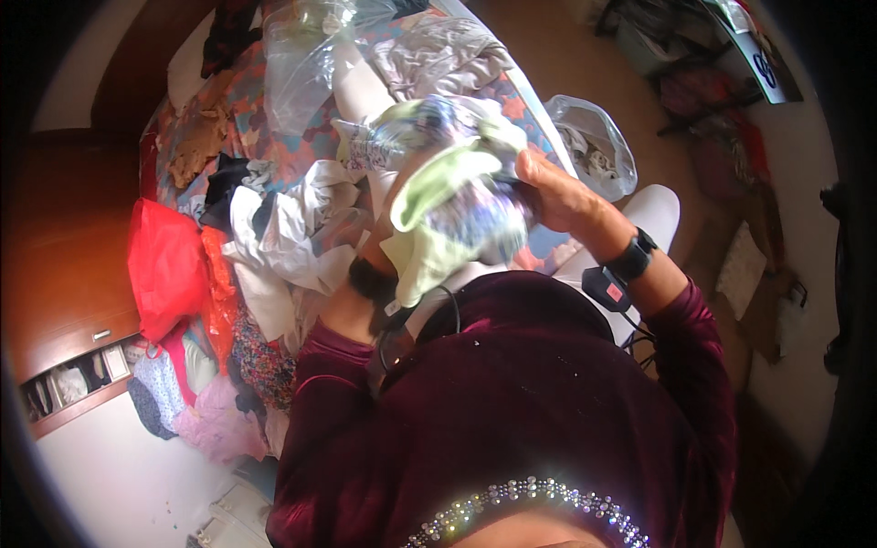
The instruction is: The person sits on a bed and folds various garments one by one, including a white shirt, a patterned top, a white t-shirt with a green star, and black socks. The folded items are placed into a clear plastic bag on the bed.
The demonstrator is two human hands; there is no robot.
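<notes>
A pale green garment with a blue-purple floral print (473, 212) is bunched up in front of my chest, blurred by motion. My right hand (558, 192) grips its right side, thumb uppermost. On the other side my left hand (379, 241) is mostly hidden by the cloth, and its fingers cannot be made out. Each wrist wears a black band. Under the garment lies a bed with a patterned, multicoloured cover (301, 140), and my legs in white trousers (360, 85) rest on and beside it.
White cloths (308, 219), a red bag (168, 270) and a pink garment (219, 425) lie heaped on the left. A clear plastic bag (294, 82) and a greyish cloth (442, 55) are farther up the bed. Beside the bed stands a clear bag holding cloth (599, 147).
</notes>
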